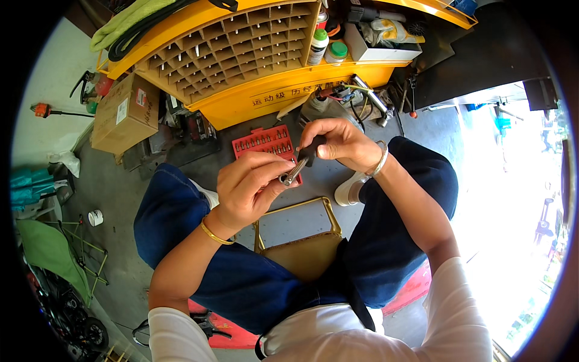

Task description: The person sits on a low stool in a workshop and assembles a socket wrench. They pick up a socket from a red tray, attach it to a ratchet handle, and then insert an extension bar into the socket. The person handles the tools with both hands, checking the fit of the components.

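Note:
Between my hands, above my lap, is a small ratchet wrench (293, 173) with a round shiny metal head and a dark grip. My left hand (248, 184) pinches it near the metal head, thumb and fingers closed. Around the dark end my right hand (341, 145) is closed, its fingers curled over the grip. Just beyond them, on the floor, lies an open red case (263, 142) with rows of metal bits and sockets. My hands hide part of that case.
A yellow cabinet (226, 114) with a cardboard-divided rack stands ahead. A cardboard box (125, 114) sits to the left, and a motor-like metal part with wires (325, 111) lies ahead right. Between my legs is a stool with a gold frame (301, 256).

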A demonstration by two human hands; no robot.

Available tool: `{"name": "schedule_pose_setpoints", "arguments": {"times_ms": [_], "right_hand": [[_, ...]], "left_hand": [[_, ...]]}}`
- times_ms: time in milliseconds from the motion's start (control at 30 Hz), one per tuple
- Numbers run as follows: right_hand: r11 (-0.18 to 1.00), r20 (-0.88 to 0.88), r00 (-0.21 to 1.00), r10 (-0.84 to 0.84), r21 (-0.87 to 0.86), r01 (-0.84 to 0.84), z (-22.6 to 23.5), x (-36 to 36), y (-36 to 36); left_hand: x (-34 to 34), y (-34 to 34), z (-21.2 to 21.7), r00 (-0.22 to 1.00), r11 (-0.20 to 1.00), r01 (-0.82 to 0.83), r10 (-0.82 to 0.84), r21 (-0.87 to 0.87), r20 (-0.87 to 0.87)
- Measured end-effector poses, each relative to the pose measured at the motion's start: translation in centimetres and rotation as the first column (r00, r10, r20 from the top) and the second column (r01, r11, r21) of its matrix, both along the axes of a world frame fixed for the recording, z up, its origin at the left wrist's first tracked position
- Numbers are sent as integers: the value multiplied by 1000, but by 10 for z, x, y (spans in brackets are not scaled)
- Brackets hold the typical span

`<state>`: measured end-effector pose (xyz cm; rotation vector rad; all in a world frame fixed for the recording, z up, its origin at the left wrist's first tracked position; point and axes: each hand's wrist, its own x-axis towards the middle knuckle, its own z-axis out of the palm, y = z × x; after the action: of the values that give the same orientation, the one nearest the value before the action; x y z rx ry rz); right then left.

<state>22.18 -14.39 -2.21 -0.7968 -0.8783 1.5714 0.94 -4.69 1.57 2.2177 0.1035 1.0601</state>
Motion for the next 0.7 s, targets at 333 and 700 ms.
{"name": "schedule_pose_setpoints", "arguments": {"times_ms": [333,700], "right_hand": [[997,63,997,-51,-48,54,10,1,-2],[993,179,977,-112,-27,119,12,5,-2]], "left_hand": [[-2,4,-6,999,1000,-25,25,-5,-34],[-5,3,-10,994,998,-34,28,-61,-106]]}}
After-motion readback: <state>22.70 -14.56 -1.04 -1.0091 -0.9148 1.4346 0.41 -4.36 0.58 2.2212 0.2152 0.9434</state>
